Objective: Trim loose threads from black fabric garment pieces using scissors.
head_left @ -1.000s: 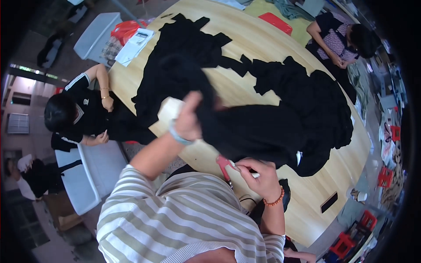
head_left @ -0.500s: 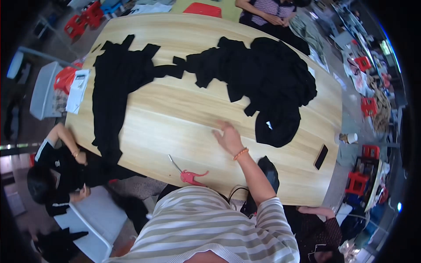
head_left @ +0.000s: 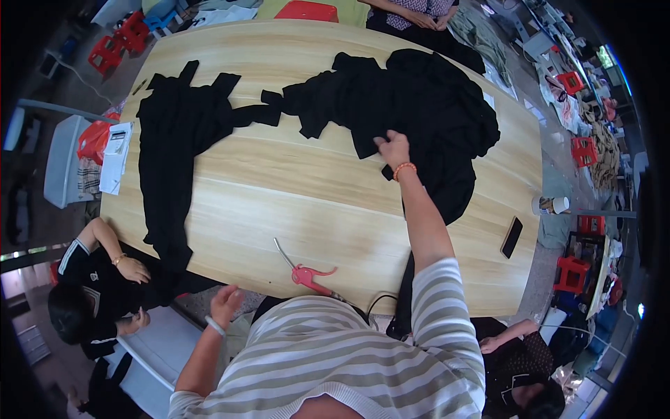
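My right hand (head_left: pixel 395 148), with an orange beaded bracelet, reaches to the near edge of a heaped pile of black cloth pieces (head_left: pixel 433 98). Its fingers are bent but apart over the cloth, and no fabric is seen lifted. At the table's near left edge hovers my left hand (head_left: pixel 227 305), wearing a pale bangle, its fingers loosely spread and nothing in them. A long black garment (head_left: pixel 167 160) lies flat on the left part of the table, one strip stretching toward the pile. Close to my body lies a red air blow gun (head_left: pixel 304 275) with a metal nozzle.
The pale wooden table (head_left: pixel 279 202) carries a phone (head_left: pixel 511 237) at right. Papers (head_left: pixel 116 157) lie along its left edge. A paper cup (head_left: pixel 555 204) stands beyond the right edge. Co-workers sit at the left, far side and lower right. Red stools (head_left: pixel 572 272) stand around.
My right hand has moved forward from above bare wood to the black pile. My left hand has come into view at the lower left. The blow gun lies in the same spot.
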{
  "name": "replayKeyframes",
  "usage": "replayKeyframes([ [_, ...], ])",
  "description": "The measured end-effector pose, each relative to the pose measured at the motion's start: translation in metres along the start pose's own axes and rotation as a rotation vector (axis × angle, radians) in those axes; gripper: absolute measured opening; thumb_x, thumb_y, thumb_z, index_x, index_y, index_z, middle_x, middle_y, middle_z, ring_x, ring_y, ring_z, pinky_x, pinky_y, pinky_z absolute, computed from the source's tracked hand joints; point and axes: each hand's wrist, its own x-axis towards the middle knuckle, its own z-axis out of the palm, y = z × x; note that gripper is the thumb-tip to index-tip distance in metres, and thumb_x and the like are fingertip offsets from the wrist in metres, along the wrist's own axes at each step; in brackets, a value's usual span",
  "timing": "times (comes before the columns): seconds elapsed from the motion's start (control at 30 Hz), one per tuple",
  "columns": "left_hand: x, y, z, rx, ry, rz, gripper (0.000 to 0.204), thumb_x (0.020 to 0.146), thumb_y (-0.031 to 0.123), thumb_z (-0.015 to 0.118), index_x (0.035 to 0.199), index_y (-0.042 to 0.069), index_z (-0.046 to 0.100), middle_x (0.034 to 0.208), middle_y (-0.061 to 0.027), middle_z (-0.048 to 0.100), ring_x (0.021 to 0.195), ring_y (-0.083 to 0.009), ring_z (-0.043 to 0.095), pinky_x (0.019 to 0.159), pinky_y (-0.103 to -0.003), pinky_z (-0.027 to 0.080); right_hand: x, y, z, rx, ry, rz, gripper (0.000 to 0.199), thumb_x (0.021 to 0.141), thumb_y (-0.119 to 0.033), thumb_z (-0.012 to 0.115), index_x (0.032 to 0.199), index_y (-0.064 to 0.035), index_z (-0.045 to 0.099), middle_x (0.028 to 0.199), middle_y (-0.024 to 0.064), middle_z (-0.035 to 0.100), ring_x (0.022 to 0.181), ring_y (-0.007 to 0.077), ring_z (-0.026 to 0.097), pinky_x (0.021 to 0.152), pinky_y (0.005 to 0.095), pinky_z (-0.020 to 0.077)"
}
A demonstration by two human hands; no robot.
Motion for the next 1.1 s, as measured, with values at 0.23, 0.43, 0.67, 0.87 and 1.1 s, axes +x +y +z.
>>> replayKeyframes([
  [0.23,0.048,0.182,0.147,-0.686,-0.43,-0.06,0.057,0.097,0.042,0.055,0.14,0.007,0.042,0.126,-0.0148,0.058,0.111,-0.0237,0.06,0.091,-0.039,0.052,-0.192,-0.149,-0.015,0.401,-0.989,-0.51,0.029,0.083,-0.022,0.069,0.072,0.0031,0.061,0.059,0.0167,0.057,0.051,0.0209,0.054,0.052,0.0368,0.0425],
  [0.43,0.103,0.179,0.181,-0.64,-0.25,-0.031,0.062,0.089,0.022,0.07,0.14,0.006,0.038,0.125,-0.0141,0.055,0.105,-0.0229,0.061,0.089,-0.036,0.054,-0.199,-0.095,0.005,0.201,-0.532,-0.347,0.024,0.082,-0.016,0.067,0.102,-0.0047,0.068,0.096,0.0156,0.068,0.09,0.0339,0.065,0.08,0.0409,0.0514],
  [0.67,0.096,0.165,0.162,-0.295,-0.313,0.178,0.056,0.08,-0.01,0.051,0.135,0.001,0.049,0.113,-0.009,0.062,0.094,-0.0123,0.062,0.083,-0.025,0.053,-0.131,-0.102,0.049,-0.076,-0.101,-0.341,0.068,0.081,-0.021,0.073,0.141,-0.0098,0.043,0.148,0.0194,0.036,0.127,0.0382,0.046,0.102,0.0386,0.0427],
  [0.87,0.051,0.288,0.111,0.001,-0.761,0.351,0.057,0.076,-0.008,0.045,0.132,-0.002,0.053,0.122,-0.0084,0.062,0.109,-0.0133,0.06,0.099,-0.026,0.044,-0.1,-0.052,0.093,0.097,-0.277,-0.115,0.031,0.082,-0.027,0.074,0.089,0.0027,0.068,0.079,0.0141,0.069,0.075,0.0285,0.067,0.069,0.0378,0.05],
  [1.1,0.15,0.262,-0.014,0.16,0.399,0.776,0.042,0.088,0.003,0.063,0.129,0.002,0.054,0.098,-0.0055,0.064,0.077,-0.0081,0.058,0.074,-0.023,0.049,-0.141,-0.13,-0.089,0.801,-0.277,0.088,0.019,0.091,-0.023,0.067,0.098,-0.0059,0.065,0.066,-0.0098,0.051,0.048,-0.0012,0.04,0.038,0.0155,0.0297],
])
